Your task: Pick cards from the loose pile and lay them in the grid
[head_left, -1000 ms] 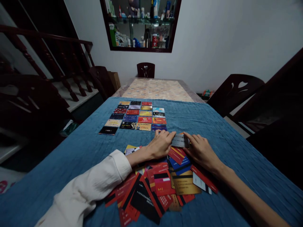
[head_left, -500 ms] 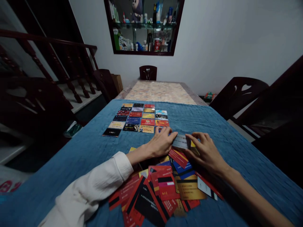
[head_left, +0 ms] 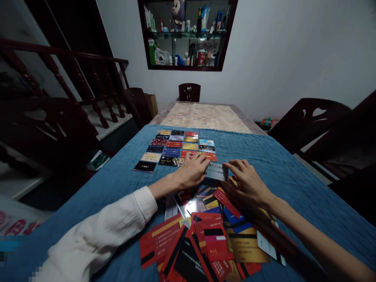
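Observation:
My left hand (head_left: pixel 192 171) and my right hand (head_left: pixel 246 181) pinch the two ends of a grey card (head_left: pixel 216 171) just above the blue cloth (head_left: pixel 117 184). The card lies at the near right corner of a neat grid of cards (head_left: pixel 176 148) laid face up in rows. A loose heap of red, black, blue and gold cards (head_left: pixel 211 235) spreads below both wrists. My left arm wears a white sleeve; my right forearm is bare.
The blue cloth covers the near part of a long table; a marbled top (head_left: pixel 205 116) shows beyond it. Dark wooden chairs stand at the far end (head_left: pixel 189 92), left (head_left: pixel 44 129) and right (head_left: pixel 317 117). A wall cabinet (head_left: pixel 188 35) holds bottles. Stairs rise at left.
Both hands have carried the grey card forward and a little left, toward the grid's near right corner. The view has tilted, so everything sits slightly lower and to the right.

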Demonstrator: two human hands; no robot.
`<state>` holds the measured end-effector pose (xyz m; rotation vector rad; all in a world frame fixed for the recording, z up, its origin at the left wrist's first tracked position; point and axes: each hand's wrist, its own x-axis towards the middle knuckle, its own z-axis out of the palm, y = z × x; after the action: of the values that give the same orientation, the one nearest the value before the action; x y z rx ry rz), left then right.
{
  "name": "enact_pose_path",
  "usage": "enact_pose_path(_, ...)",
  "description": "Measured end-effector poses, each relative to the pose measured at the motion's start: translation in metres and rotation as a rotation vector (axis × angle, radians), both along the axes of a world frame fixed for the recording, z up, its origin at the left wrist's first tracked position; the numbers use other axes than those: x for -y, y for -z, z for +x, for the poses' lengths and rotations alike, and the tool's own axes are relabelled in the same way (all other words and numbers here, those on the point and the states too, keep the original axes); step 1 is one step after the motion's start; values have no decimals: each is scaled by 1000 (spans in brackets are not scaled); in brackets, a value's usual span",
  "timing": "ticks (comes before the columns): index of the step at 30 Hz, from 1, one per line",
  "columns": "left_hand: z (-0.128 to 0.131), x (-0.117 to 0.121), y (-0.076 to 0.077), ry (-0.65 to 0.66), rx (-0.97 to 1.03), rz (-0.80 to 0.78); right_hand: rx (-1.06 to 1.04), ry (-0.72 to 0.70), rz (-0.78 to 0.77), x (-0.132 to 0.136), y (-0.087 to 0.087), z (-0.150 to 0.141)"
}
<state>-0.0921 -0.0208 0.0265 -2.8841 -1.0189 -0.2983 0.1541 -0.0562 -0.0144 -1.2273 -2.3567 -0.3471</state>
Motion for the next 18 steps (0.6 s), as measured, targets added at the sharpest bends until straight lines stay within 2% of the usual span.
enact_pose_path(10, -37, -31, -11, -104, -50, 17, 71, -12, -70, -56, -8, -33)
enact_pose_path(18, -62, -63, -21, -193, -80, 38, 151, 54, -163, -96, -32, -73)
